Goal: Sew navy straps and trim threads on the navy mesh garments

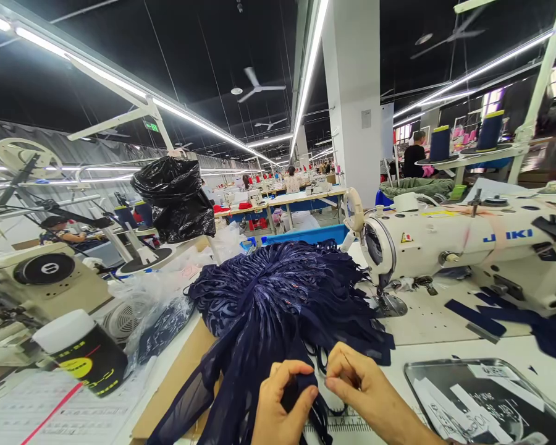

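Observation:
A large heap of navy fabric strips [278, 284], gathered in the middle and fanning out, lies on the table in front of me. Strips of thin, sheer cloth trail from it toward my hands. My left hand [282, 398] is curled at the bottom centre, thumb and forefinger bent around a bit of navy fabric [307, 381]. Close to its right, my right hand [359, 380] pinches with thumb and fingertips at a thin navy cord [321, 360]. The fingertips partly hide what they grip. A white sewing machine [426, 238] stands just beyond, its needle area right of the heap.
A dark tray [484, 395] with paper labels lies at right, near navy scraps [477, 316]. At left are a lidded black cup [86, 355], written sheets [74, 420], cardboard [176, 389] and another machine [41, 278]. A ruler [347, 425] runs along the front.

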The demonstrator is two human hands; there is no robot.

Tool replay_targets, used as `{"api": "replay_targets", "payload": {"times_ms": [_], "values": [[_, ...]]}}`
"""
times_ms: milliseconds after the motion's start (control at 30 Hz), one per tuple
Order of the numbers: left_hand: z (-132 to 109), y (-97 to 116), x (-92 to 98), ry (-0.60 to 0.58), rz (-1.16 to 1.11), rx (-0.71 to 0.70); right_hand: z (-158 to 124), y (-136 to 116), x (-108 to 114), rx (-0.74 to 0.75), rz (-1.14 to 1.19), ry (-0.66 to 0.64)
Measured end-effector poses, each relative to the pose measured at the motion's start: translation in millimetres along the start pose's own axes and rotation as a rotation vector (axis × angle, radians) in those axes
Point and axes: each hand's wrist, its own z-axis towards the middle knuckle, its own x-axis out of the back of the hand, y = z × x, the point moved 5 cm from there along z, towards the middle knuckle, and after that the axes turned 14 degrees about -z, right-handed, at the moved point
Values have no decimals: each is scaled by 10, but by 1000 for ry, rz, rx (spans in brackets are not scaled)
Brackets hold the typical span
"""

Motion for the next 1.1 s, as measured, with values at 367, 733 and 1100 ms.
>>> {"api": "replay_targets", "payload": {"times_ms": [367, 733, 1100], "values": [[32, 68, -237, -414, 210, -119, -107, -224, -77, 177, 43, -316], [32, -286, -235, -535, 481, -321, 71, -444, 683, 776, -1143, -48], [2, 25, -293, 42, -519, 195, 36, -300, 432, 19, -381, -160]]}}
